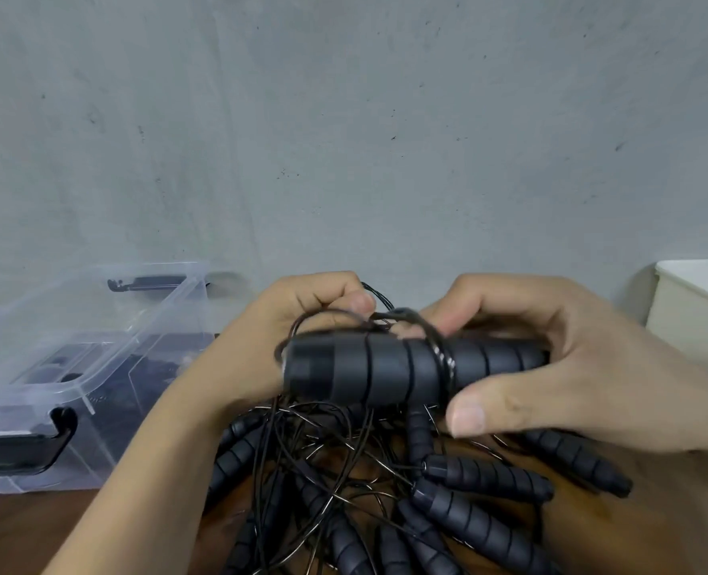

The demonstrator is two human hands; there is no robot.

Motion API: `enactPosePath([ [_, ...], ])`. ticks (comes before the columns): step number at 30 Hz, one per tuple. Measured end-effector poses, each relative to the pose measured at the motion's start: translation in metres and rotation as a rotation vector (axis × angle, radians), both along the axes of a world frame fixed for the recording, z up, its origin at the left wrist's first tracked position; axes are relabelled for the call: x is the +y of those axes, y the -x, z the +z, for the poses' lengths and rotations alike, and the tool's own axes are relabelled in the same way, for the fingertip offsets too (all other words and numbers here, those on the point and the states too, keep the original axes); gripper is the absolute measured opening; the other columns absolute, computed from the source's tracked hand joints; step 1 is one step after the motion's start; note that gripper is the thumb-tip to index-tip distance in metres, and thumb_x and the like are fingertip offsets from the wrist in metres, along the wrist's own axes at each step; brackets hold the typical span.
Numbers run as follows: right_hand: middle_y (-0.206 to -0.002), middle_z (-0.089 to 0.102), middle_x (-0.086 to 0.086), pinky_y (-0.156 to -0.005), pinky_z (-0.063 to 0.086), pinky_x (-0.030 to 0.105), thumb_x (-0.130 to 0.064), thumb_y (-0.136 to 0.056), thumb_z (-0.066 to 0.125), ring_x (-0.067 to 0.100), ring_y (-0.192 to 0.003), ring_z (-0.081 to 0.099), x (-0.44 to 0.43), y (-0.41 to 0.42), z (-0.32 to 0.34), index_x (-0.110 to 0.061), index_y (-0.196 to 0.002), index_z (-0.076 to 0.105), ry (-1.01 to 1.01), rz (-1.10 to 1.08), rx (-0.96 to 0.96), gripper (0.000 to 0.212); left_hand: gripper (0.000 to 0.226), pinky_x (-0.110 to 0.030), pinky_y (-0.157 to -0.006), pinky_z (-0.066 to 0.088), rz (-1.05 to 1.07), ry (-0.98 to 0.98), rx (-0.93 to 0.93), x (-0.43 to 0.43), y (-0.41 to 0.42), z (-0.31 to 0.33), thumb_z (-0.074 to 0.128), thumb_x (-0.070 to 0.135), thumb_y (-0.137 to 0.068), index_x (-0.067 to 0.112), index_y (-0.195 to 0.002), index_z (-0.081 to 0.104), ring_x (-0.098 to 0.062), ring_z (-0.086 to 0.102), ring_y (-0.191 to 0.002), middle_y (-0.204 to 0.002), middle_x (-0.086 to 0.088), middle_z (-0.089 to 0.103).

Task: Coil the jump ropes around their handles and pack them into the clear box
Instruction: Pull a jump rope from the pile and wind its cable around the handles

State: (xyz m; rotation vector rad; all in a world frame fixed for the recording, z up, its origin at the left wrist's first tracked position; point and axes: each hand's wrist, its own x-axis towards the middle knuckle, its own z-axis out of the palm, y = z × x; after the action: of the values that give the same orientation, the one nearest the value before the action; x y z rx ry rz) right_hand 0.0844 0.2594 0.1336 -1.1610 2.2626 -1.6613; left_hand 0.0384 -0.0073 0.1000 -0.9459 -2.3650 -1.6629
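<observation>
Left edge, mid-frame: clear plastic box with black latches (165, 309), lid off, on the brown wooden bench (32, 533). Dark items show through its wall, too blurred to name.

Centre: left hand (286, 325), fingers curled, pinching the thin black rope cord (439, 354) at the left end of the black ribbed foam handles (385, 367). The handles lie level, raised above the bench, with a few turns of cord round their middle.

Right of centre: right hand (572, 367), fingers and thumb wrapped round the handles' right end.

Lower centre: tangled heap of black jump ropes (385, 491) on the bench, below both hands.

Far right edge: white container (697, 305), partly cut off.
</observation>
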Motion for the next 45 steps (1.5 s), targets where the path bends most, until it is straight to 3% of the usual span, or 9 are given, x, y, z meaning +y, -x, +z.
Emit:
enactPosePath([
  [3, -0.090, 0.080, 0.003, -0.063, 0.054, 0.019, -0.038, -0.070, 0.095, 0.012, -0.069, 0.070, 0.005, 0.004, 0.003, -0.026, -0.095, 0.073, 0.090, -0.089, 0.069, 0.036, 0.044, -0.009, -0.057, 0.039, 0.063, 0.110, 0.026, 0.012, -0.001, -0.003, 0.058, 0.012, -0.105, 0.039, -0.075, 0.072, 0.002, 0.047, -0.057, -0.060, 0.017, 0.054],
  [8, -0.075, 0.073, 0.014, -0.055, 0.049, 0.037, -0.046, -0.073, 0.090, 0.025, -0.058, 0.060, -0.001, 0.015, -0.002, -0.022, -0.087, 0.067, 0.283, -0.367, 0.064, 0.036, 0.036, -0.023, -0.055, 0.036, 0.188, 0.251, 0.119, 0.040, 0.000, -0.016, 0.039, 0.052, -0.110, 0.031, -0.093, 0.063, -0.009, 0.043, -0.053, -0.059, 0.009, 0.047],
  [12, -0.079, 0.074, -0.005, -0.061, 0.055, 0.039, -0.053, -0.077, 0.085, 0.014, -0.059, 0.066, -0.011, 0.021, -0.010, -0.025, -0.090, 0.065, 0.080, -0.624, 0.164, 0.037, 0.032, -0.028, -0.056, 0.037, 0.274, 0.459, 0.287, 0.054, -0.008, -0.019, 0.038, 0.049, -0.110, 0.027, -0.095, 0.055, -0.011, 0.054, -0.059, -0.064, 0.003, 0.056],
  [16, -0.071, 0.070, -0.017, -0.051, 0.040, 0.015, -0.050, -0.087, 0.081, 0.005, -0.052, 0.056, -0.018, 0.022, -0.017, -0.025, -0.097, 0.063, -0.139, -0.633, 0.201, 0.033, 0.020, -0.026, -0.054, 0.034, 0.276, 0.518, 0.339, 0.050, -0.011, -0.017, 0.045, 0.044, -0.108, 0.035, -0.093, 0.056, -0.009, 0.055, -0.060, -0.064, 0.007, 0.055],
  [22, -0.106, 0.057, -0.014, -0.064, 0.040, 0.015, -0.061, -0.087, 0.076, 0.006, -0.079, 0.061, -0.022, 0.023, -0.024, -0.033, -0.094, 0.061, -0.183, -0.714, 0.336, 0.033, 0.016, -0.036, -0.056, 0.044, 0.247, 0.498, 0.345, 0.039, -0.014, -0.006, 0.052, 0.044, -0.105, 0.039, -0.106, 0.066, -0.014, 0.055, -0.059, -0.062, 0.002, 0.058],
  [27, -0.101, 0.063, -0.016, -0.065, 0.039, 0.024, -0.061, -0.088, 0.075, 0.006, -0.077, 0.060, -0.020, 0.024, -0.021, -0.034, -0.098, 0.060, -0.198, -0.705, 0.333, 0.033, 0.021, -0.020, -0.056, 0.034, 0.262, 0.422, 0.390, 0.029, -0.017, 0.004, 0.065, 0.040, -0.102, 0.031, -0.083, 0.063, -0.009, 0.054, -0.062, -0.062, 0.011, 0.055],
  [31, -0.070, 0.063, -0.024, -0.054, 0.038, 0.015, -0.059, -0.089, 0.075, 0.003, -0.059, 0.055, -0.017, 0.024, -0.019, -0.029, -0.099, 0.063, -0.271, -0.626, 0.228, 0.034, 0.018, -0.033, -0.055, 0.044, 0.268, 0.280, 0.332, 0.020, -0.024, 0.015, 0.078, 0.043, -0.092, 0.029, -0.082, 0.074, -0.016, 0.059, -0.059, -0.066, 0.003, 0.068],
  [37, -0.067, 0.069, 0.006, -0.056, 0.041, 0.027, -0.058, -0.087, 0.077, 0.010, -0.053, 0.054, -0.002, 0.023, -0.007, -0.027, -0.099, 0.066, -0.449, -0.239, -0.070, 0.035, 0.032, -0.028, -0.058, 0.037, 0.202, 0.148, 0.204, 0.014, -0.028, 0.021, 0.096, 0.035, -0.064, 0.017, -0.073, 0.071, -0.016, 0.045, -0.059, -0.062, -0.008, 0.056],
  [45, -0.073, 0.063, 0.027, -0.047, 0.036, 0.031, -0.039, -0.090, 0.082, 0.035, -0.055, 0.048, 0.006, 0.022, -0.012, -0.007, -0.103, 0.063, -0.086, 0.129, -0.200, 0.039, 0.038, -0.014, -0.059, 0.042, -0.119, -0.078, 0.027, 0.008, -0.012, 0.009, 0.088, 0.044, -0.078, 0.013, -0.081, 0.067, -0.007, 0.049, -0.062, -0.072, -0.001, 0.058],
])
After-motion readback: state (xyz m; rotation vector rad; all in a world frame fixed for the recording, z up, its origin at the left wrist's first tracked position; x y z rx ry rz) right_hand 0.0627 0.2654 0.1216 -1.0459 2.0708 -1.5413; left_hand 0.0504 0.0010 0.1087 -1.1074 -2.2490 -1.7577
